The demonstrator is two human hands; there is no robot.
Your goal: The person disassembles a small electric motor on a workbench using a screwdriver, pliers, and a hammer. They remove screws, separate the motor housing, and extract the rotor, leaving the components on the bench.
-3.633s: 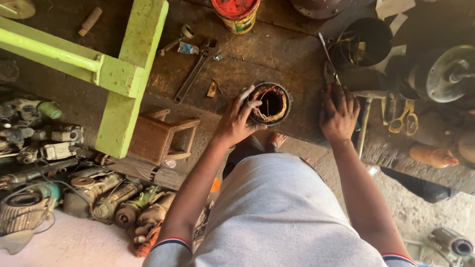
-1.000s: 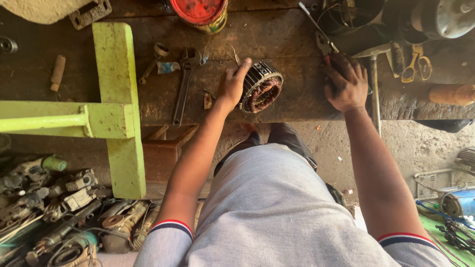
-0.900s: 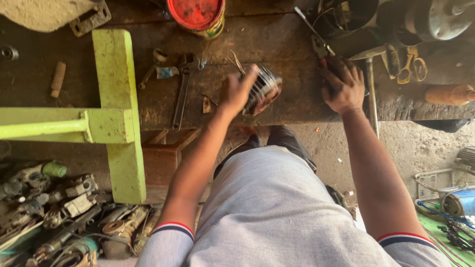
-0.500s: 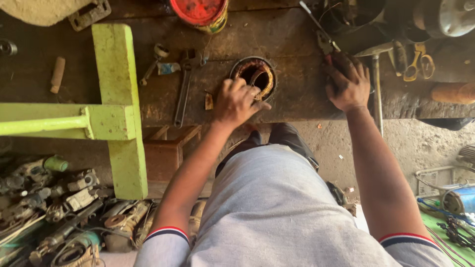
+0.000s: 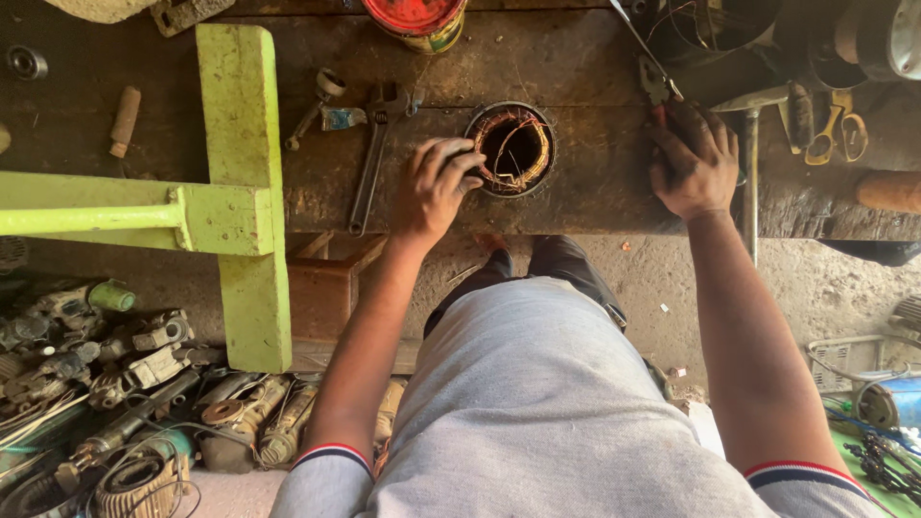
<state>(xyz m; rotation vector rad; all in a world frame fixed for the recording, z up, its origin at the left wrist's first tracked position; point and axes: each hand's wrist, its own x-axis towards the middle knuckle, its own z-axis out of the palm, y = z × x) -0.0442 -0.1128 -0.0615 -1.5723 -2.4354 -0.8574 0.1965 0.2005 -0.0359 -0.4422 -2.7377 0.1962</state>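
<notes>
A round motor stator (image 5: 515,149) with copper windings stands upright on the dark wooden workbench (image 5: 576,77), its opening facing up. My left hand (image 5: 436,187) rests against its left rim, fingers curled on the edge. My right hand (image 5: 693,161) lies palm down on the bench to the right, over the handles of a pair of pliers (image 5: 656,79); whether it grips them is unclear.
A long wrench (image 5: 372,153) lies left of the stator. A red tin (image 5: 419,19) stands at the back. A hammer (image 5: 749,144) and yellow-handled scissors (image 5: 831,129) lie at the right. A green metal frame (image 5: 235,182) crosses the left; old power tools (image 5: 125,384) pile on the floor.
The stator was tilted on its side under my left hand; now it stands upright with the opening up. My right hand stayed in place.
</notes>
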